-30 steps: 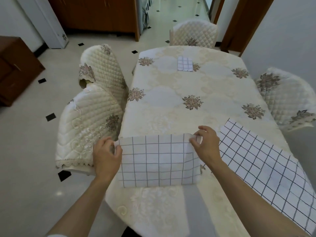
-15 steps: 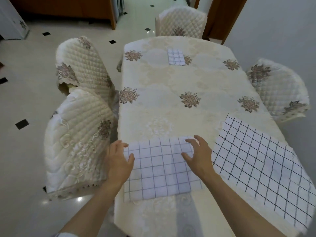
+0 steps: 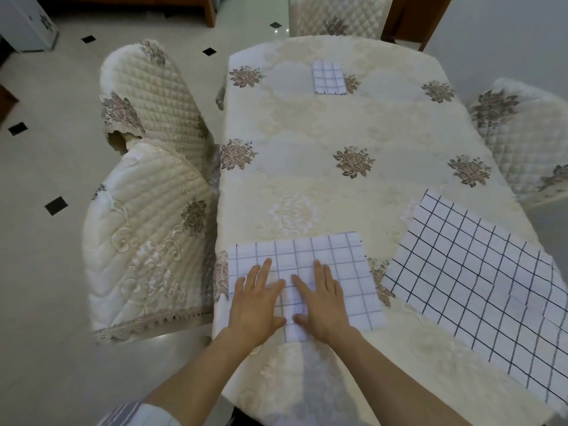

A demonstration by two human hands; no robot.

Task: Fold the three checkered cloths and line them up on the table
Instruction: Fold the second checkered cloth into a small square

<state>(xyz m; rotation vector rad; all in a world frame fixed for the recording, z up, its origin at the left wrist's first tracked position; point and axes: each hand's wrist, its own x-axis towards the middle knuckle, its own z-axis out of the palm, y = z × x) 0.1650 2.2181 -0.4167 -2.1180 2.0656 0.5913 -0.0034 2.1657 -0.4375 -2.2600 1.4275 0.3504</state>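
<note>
A half-folded white checkered cloth point(image 3: 335, 256) lies flat near the front left of the table. My left hand point(image 3: 256, 299) and my right hand point(image 3: 321, 298) press on its middle side by side, fingers straight and palms down. To the right, a larger unfolded checkered cloth point(image 3: 479, 281) is spread out and runs over the table's right edge. Far up the table sits a small folded checkered cloth point(image 3: 328, 78).
The table point(image 3: 322, 186) wears a cream floral tablecloth. Two quilted chairs point(image 3: 144, 216) stand close along its left side, one chair point(image 3: 528, 133) on the right and another chair point(image 3: 338, 16) at the far end. Tiled floor lies to the left.
The cloth, first held up by its top corners, was laid down flat. Both hands slid from its outer edges to its middle and now press on it.
</note>
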